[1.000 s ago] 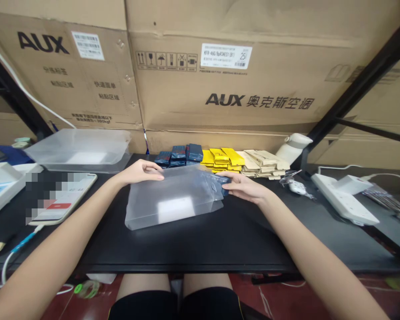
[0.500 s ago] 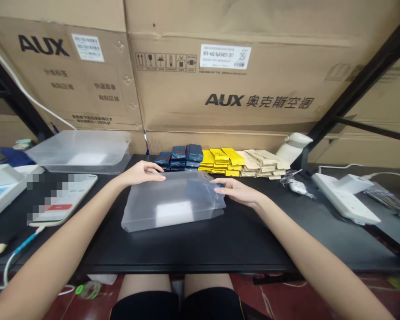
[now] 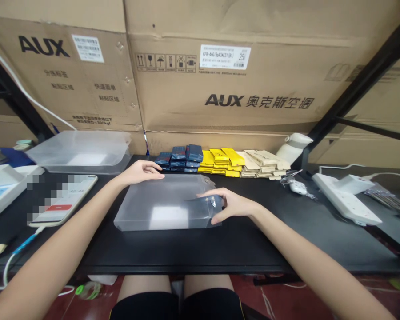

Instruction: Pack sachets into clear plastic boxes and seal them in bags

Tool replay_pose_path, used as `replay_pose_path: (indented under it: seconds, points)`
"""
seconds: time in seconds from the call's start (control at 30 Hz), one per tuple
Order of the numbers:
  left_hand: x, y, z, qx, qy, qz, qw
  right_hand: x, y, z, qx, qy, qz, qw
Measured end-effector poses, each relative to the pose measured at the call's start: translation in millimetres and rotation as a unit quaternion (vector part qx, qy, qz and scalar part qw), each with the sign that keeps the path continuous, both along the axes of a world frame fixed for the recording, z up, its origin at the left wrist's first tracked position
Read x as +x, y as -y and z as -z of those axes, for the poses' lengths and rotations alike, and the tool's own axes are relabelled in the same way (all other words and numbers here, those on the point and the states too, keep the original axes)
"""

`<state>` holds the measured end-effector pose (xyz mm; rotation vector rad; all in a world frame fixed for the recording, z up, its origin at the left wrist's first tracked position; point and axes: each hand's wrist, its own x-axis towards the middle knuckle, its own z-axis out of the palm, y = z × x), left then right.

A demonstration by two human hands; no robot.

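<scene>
A frosted, see-through plastic box point(image 3: 136, 200) lies flat on the black table before me, with its end flaps at the right. My left hand point(image 3: 143, 172) is closed on its far left edge, the fingertips along the rim. At the right end my right hand point(image 3: 233, 205) has its fingers and thumb around a dark blue packet point(image 3: 216, 201), partly inside the box and partly hidden by the plastic. Just behind the box stand stacks of dark blue packets point(image 3: 178, 159), yellow packets point(image 3: 223, 162) and cream packets point(image 3: 265, 163).
More frosted plastic boxes point(image 3: 83, 146) lie at the back left. A phone point(image 3: 66, 202) on a cable is near my left forearm. On the right are a white power strip point(image 3: 346, 198), a small white earphone case point(image 3: 298, 187) and a white bottle point(image 3: 291, 149). Cardboard cartons point(image 3: 236, 26) wall the back.
My right hand has moved slightly down and left with the dark blue packet, into the box's right end. The box has shifted a little left. My left hand has barely moved.
</scene>
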<state>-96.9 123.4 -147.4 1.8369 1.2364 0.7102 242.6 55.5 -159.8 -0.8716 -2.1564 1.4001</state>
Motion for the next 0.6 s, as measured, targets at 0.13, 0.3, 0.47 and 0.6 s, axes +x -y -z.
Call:
replay_pose_path:
  seconds: [0.13, 0.3, 0.47, 0.6]
  points:
    - [1, 1, -0.1, 0.0, 0.022, -0.015, 1.0, -5, 4, -2.1, 0.027, -0.002, 0.002, 1.0]
    - [-7, -3, -2.6, -0.023, 0.099, -0.088, 0.991, 1, 3, -10.3, 0.039, -0.053, 0.054, 0.996]
    - [-19, -3, -21.3, -0.062, 0.205, -0.125, 0.969, 15, -1, -16.8, -0.073, -0.195, 0.18, 0.961]
    - [-17, 7, -34.7, -0.1, 0.177, -0.135, 0.97, 22, -4, -15.3, -0.109, -0.253, 0.206, 0.939]
